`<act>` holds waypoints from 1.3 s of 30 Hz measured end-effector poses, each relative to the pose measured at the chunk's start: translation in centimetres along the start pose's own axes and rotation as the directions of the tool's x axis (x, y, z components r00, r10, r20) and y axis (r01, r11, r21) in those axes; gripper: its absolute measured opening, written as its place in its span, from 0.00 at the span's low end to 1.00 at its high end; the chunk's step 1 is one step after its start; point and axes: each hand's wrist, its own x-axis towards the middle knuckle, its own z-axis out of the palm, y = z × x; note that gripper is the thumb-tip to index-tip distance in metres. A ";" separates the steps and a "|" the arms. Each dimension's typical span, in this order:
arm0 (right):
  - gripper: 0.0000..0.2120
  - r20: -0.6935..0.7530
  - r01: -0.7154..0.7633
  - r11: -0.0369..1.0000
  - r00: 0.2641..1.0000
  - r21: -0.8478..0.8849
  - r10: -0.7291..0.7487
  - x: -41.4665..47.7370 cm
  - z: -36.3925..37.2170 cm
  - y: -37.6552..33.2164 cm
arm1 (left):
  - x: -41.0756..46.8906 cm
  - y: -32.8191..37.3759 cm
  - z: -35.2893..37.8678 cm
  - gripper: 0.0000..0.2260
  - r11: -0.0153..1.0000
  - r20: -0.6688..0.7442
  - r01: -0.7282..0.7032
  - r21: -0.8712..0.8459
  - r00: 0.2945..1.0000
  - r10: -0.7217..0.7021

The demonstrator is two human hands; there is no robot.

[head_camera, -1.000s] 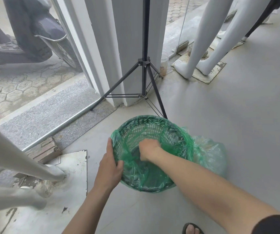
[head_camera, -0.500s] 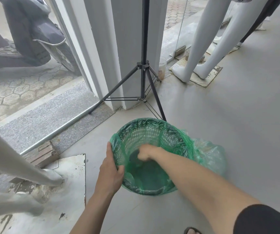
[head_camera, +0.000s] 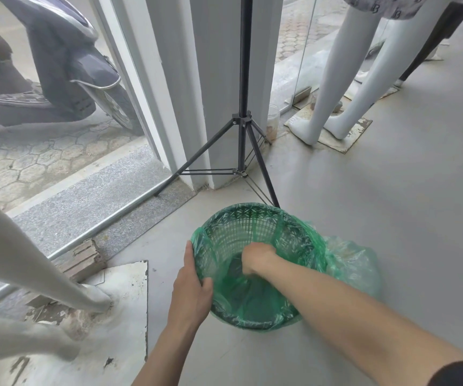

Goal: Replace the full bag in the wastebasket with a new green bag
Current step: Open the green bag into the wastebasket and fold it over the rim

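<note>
A green lattice wastebasket [head_camera: 248,218] stands on the grey floor below centre. A thin green bag [head_camera: 252,299] lines its near and left sides and folds over the rim there; the far wall is bare lattice. My left hand [head_camera: 192,285] grips the left rim, pinching the bag's edge against it. My right hand [head_camera: 257,257] is down inside the basket, fingers curled into the plastic; whether it grips the bag I cannot tell. Another green bag [head_camera: 353,263], bulging, lies on the floor just right of the basket.
A black tripod [head_camera: 242,121] stands right behind the basket, one leg touching down at its far rim. White mannequin legs [head_camera: 333,87] on a plate stand at back right, more mannequin legs [head_camera: 29,277] close on the left. A pillar and glass front lie behind.
My right hand has pushed the bag deeper, flattening the plastic toward the bottom. My left hand has stayed on the left rim.
</note>
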 end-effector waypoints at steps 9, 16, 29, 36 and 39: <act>0.10 -0.430 0.213 0.880 0.903 0.425 -0.011 -5.4 -1.6 4.6 | -0.5 1.5 -2.3 0.48 0.995 0.006 0.080 0.053 0.997 -0.081; 0.23 -0.065 -0.144 0.514 0.928 0.846 0.368 -12.3 -0.3 13.2 | -1.5 1.4 -4.6 0.27 0.845 0.336 0.533 0.045 0.789 -0.515; 0.15 -0.362 0.263 0.344 0.893 0.902 0.267 -3.0 -6.7 6.7 | 9.3 0.1 -7.8 0.19 0.816 -0.030 0.342 -0.466 0.916 -0.401; 0.17 -0.278 0.245 0.138 0.903 0.960 0.327 -0.3 -9.1 5.2 | 11.5 0.9 -7.7 0.24 0.667 -0.003 0.269 -0.695 0.927 -0.376; 0.12 -0.249 0.228 0.101 0.914 0.968 0.320 -0.4 -9.4 5.2 | 11.8 0.8 -7.3 0.26 0.648 0.000 0.271 -0.712 0.923 -0.385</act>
